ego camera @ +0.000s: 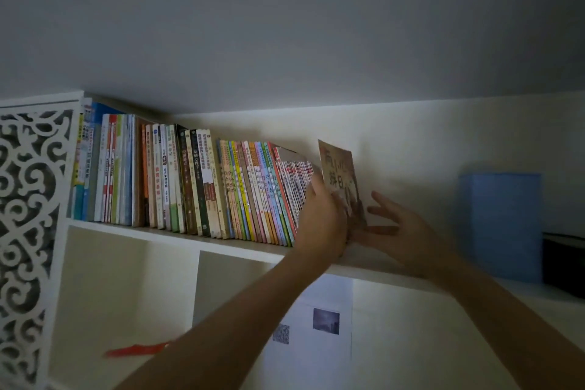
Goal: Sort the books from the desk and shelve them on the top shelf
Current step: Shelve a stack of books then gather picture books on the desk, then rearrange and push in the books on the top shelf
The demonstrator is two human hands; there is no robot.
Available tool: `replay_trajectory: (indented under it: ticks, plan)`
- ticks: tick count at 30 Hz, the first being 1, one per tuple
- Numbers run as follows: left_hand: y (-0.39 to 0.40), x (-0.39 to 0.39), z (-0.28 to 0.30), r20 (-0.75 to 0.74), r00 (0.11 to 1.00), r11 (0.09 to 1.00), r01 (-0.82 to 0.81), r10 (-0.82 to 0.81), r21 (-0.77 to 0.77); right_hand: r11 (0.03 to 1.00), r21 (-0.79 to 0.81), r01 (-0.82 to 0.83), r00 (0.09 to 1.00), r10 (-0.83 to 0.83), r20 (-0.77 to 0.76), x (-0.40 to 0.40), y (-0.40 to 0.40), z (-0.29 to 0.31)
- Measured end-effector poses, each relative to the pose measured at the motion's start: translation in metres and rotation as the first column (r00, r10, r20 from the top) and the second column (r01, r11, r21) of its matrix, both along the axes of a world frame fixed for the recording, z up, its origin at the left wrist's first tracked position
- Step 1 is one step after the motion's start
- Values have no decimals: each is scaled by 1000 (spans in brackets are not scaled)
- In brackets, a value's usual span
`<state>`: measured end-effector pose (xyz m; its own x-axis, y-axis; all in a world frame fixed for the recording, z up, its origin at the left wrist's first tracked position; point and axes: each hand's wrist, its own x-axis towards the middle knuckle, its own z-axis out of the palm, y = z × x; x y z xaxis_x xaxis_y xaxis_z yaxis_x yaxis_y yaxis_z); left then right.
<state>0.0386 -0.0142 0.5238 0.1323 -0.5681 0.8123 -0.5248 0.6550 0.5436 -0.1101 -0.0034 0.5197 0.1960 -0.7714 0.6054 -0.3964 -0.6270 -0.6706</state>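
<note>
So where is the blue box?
In the head view, the blue box stands on the top shelf, far right, beyond the right hand, beside something black.

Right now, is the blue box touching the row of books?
No, the blue box stands apart at the right, with bare shelf between it and the books.

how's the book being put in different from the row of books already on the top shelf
The brown book shows its front cover; the shelved row shows only spines. The brown book stands apart at the row's right end, between the left hand and right hand; the row is packed tight. Both stand on the top shelf.
</note>
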Motion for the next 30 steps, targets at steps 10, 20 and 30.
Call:
replay_trajectory:
  ticks: [10, 20, 30]
  plan:
    - [-21, 75, -16, 305, 932, 974, -148, 195, -171, 978, 50, -201, 956, 207, -210, 31, -23, 7]
    - [-53, 116, -29, 435, 883, 975, -97, 177, -201, 979, 117, -166, 884, 200, -422, 36, -49, 30]
    - [-68, 120, -31, 385, 923, 964, 84, 20, -252, 996, -84, -33, 914, -4, -405, 62, -59, 40]
